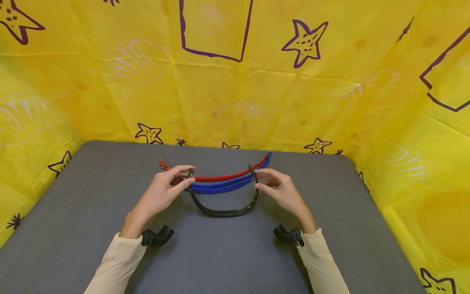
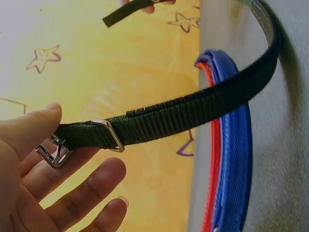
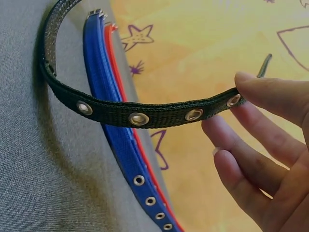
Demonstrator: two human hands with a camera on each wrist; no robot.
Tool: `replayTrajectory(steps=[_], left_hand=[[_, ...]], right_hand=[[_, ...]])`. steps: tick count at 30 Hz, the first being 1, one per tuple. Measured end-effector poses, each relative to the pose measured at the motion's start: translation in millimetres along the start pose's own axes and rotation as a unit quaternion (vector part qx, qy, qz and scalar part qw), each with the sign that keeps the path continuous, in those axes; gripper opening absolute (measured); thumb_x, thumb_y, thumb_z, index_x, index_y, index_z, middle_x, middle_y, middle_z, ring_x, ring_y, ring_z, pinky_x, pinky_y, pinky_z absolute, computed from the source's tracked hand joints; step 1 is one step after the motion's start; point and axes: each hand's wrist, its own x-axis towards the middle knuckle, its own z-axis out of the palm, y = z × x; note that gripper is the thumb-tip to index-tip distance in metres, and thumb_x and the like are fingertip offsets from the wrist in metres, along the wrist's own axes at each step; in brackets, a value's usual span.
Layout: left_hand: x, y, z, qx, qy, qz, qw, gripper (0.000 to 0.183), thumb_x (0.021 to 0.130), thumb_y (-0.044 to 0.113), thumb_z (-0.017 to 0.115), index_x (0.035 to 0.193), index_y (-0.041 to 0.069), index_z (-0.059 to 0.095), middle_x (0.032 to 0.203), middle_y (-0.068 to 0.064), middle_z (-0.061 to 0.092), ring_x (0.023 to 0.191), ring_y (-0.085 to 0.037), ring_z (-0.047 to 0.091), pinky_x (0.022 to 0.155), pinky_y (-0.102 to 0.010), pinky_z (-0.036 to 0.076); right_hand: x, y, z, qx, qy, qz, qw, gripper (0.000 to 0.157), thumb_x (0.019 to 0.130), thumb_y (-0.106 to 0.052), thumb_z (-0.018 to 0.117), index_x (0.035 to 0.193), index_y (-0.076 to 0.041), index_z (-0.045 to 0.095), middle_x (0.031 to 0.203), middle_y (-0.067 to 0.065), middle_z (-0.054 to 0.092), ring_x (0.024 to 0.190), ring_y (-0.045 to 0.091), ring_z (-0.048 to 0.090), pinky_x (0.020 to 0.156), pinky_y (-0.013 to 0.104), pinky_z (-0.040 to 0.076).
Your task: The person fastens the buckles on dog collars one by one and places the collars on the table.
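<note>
A dark green webbing collar (image 1: 220,212) hangs in a U between the two hands, its middle low over the table. The left hand (image 1: 165,190) pinches its buckle end, where a silver buckle (image 2: 55,153) and a metal loop (image 2: 112,135) show in the left wrist view. With thumb and fingers, the right hand (image 1: 280,190) pinches the other end near its tip; several metal eyelets (image 3: 139,119) line that part. Just behind lie a red collar (image 1: 220,178) and blue collars (image 1: 224,188) side by side, partly covered by the left hand in the head view.
Grey cloth covers the table (image 1: 227,257). Yellow fabric (image 1: 235,90) printed with starfish and fish rises along the back and both sides. Each wrist wears a black camera strap, the left strap (image 1: 158,236) and right strap (image 1: 288,235) standing above the tabletop.
</note>
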Motion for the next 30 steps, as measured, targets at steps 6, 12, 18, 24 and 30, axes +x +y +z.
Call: replayTrajectory(steps=[6, 12, 18, 24, 30], left_hand=[[-2.4, 9.5, 2.8, 0.000, 0.002, 0.043, 0.9991, 0.032, 0.098, 0.018, 0.064, 0.129, 0.014, 0.065, 0.105, -0.002, 0.074, 0.083, -0.022, 0.067, 0.070, -0.026, 0.052], [-3.1, 16.8, 6.4, -0.013, 0.003, 0.045, 0.9989, 0.029, 0.094, 0.017, 0.069, 0.123, 0.015, 0.067, 0.099, -0.001, 0.076, 0.082, -0.022, 0.070, 0.070, -0.027, 0.052], [-5.9, 23.8, 9.2, -0.036, -0.006, 0.021, 0.9991, 0.024, 0.091, 0.021, 0.072, 0.115, 0.019, 0.067, 0.100, 0.007, 0.075, 0.084, -0.010, 0.069, 0.071, -0.027, 0.052], [-7.7, 29.2, 13.8, -0.041, -0.019, 0.040, 0.9982, 0.026, 0.090, 0.021, 0.073, 0.116, 0.019, 0.070, 0.102, 0.006, 0.075, 0.085, -0.008, 0.066, 0.074, -0.027, 0.053], [-6.8, 32.8, 20.1, -0.061, -0.026, 0.053, 0.9964, 0.029, 0.089, 0.017, 0.075, 0.117, 0.018, 0.068, 0.105, 0.004, 0.075, 0.089, -0.008, 0.070, 0.076, -0.027, 0.054]], right_hand=[[-3, -6, 0.0, -0.011, 0.000, -0.007, 1.000, 0.037, 0.090, -0.011, 0.073, 0.126, -0.011, 0.065, 0.111, 0.022, 0.070, 0.092, 0.021, 0.072, 0.078, 0.033, 0.058], [-4, -14, 2.0, -0.017, 0.000, -0.004, 1.000, 0.032, 0.089, -0.012, 0.074, 0.120, -0.010, 0.068, 0.105, 0.017, 0.073, 0.090, 0.018, 0.072, 0.077, 0.030, 0.057], [-4, -22, 7.1, -0.028, -0.014, -0.002, 1.000, 0.029, 0.088, -0.014, 0.075, 0.117, -0.013, 0.071, 0.101, 0.011, 0.075, 0.089, 0.014, 0.070, 0.078, 0.026, 0.055], [-5, -27, 13.5, -0.036, -0.038, -0.045, 0.998, 0.028, 0.087, -0.013, 0.076, 0.115, -0.012, 0.072, 0.102, 0.006, 0.075, 0.089, 0.012, 0.070, 0.080, 0.027, 0.056], [-7, -30, 18.7, -0.029, -0.057, -0.060, 0.996, 0.028, 0.088, -0.013, 0.075, 0.116, -0.011, 0.072, 0.106, 0.004, 0.073, 0.091, 0.011, 0.070, 0.082, 0.030, 0.057]])
